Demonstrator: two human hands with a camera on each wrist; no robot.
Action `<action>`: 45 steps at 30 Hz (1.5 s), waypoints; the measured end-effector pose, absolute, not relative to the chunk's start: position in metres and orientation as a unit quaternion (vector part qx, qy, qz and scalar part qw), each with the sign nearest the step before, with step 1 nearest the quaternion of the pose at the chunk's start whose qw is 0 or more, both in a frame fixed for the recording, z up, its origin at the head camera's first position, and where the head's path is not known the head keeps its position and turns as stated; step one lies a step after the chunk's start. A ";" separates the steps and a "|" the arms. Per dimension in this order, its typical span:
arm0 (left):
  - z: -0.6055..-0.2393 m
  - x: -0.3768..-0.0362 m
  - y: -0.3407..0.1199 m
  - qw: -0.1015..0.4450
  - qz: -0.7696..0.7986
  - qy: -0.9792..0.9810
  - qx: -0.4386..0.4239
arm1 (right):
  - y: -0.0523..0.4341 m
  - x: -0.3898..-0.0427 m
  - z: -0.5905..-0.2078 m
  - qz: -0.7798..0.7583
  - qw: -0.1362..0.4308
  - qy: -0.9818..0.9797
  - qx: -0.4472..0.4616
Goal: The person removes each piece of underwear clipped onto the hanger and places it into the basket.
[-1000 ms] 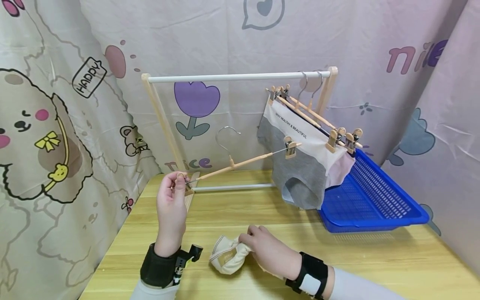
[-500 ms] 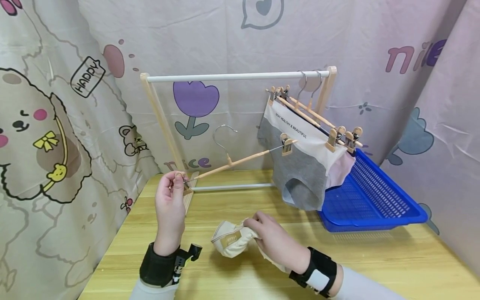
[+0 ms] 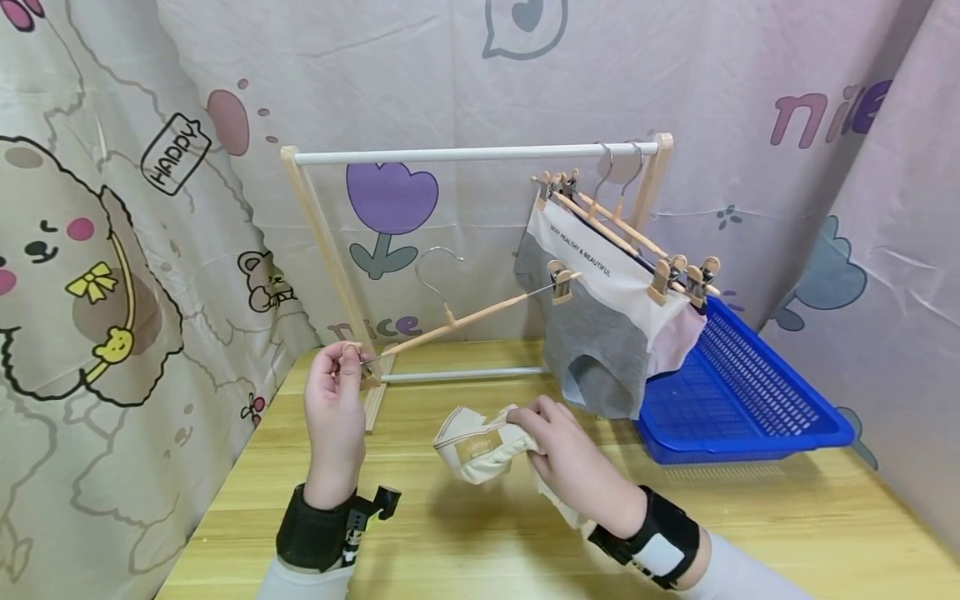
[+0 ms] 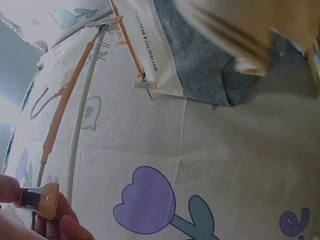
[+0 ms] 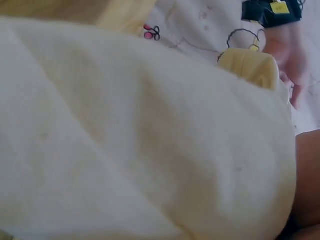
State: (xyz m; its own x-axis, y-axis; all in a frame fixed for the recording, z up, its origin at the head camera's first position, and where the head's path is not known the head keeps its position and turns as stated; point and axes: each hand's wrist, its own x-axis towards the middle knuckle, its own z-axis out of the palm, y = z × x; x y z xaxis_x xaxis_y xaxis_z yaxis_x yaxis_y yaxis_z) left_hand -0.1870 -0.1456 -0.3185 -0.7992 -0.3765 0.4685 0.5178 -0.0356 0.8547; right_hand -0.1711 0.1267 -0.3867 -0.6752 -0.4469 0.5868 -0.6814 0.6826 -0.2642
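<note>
Now, your blue basket (image 3: 750,400) sits at the right rear of the table (image 3: 787,525), tipped against the curtain; no loose item shows through its mesh, though the hanging clothes cover its near-left corner.

Your left hand (image 3: 333,417) is raised, thumb and forefinger pinched on the near clip (image 4: 42,199) of a wooden hanger (image 3: 465,315). The hanger slants up to the right, its metal hook (image 3: 435,271) free in the air and its far clip (image 3: 561,281) just in front of the grey briefs (image 3: 600,342). Your right hand (image 3: 577,467) has its fingers curled round a bunched cream garment (image 3: 480,450), held just above the table between your two hands.

The head view gives the whole layout: a rack (image 3: 480,154) with a white rail, and two more hangers at its right end carrying the grey briefs and a pink piece (image 3: 678,333) behind them. The left wrist view shows what the head view cannot: the clip's flat tan face close up between your fingertips, and the lettered waistband (image 4: 145,40) of the briefs. In the right wrist view the cream cloth fills almost the whole frame, with only your left hand (image 5: 290,55) showing at the top right.

The table is pale wood plank. Cartoon-print curtains (image 3: 150,208) close it in on three sides.
</note>
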 end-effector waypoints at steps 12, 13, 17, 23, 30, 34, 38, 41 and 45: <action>-0.320 -0.190 -0.147 0.321 -0.715 -0.619 -0.049 | 0.141 -0.171 -0.370 0.272 0.323 -0.856 0.297; -0.320 -0.190 -0.147 0.322 -0.714 -0.619 -0.049 | 0.143 -0.170 -0.368 0.276 0.328 -0.854 0.294; -0.319 -0.190 -0.147 0.326 -0.714 -0.618 -0.042 | 0.149 -0.170 -0.359 0.288 0.348 -0.843 0.291; -0.319 -0.190 -0.147 0.325 -0.718 -0.614 -0.039 | 0.160 -0.169 -0.347 0.304 0.364 -0.836 0.275; -0.320 -0.191 -0.148 0.323 -0.716 -0.618 -0.037 | 0.166 -0.163 -0.334 0.321 0.382 -0.826 0.264; -0.321 -0.192 -0.148 0.323 -0.716 -0.618 -0.031 | 0.169 -0.160 -0.325 0.329 0.407 -0.809 0.268; -0.321 -0.193 -0.149 0.323 -0.719 -0.615 -0.022 | 0.174 -0.157 -0.317 0.339 0.429 -0.793 0.269; -0.321 -0.194 -0.149 0.323 -0.723 -0.610 -0.019 | 0.178 -0.154 -0.311 0.347 0.440 -0.784 0.267; -0.321 -0.194 -0.150 0.323 -0.728 -0.604 -0.020 | 0.186 -0.150 -0.305 0.356 0.441 -0.781 0.262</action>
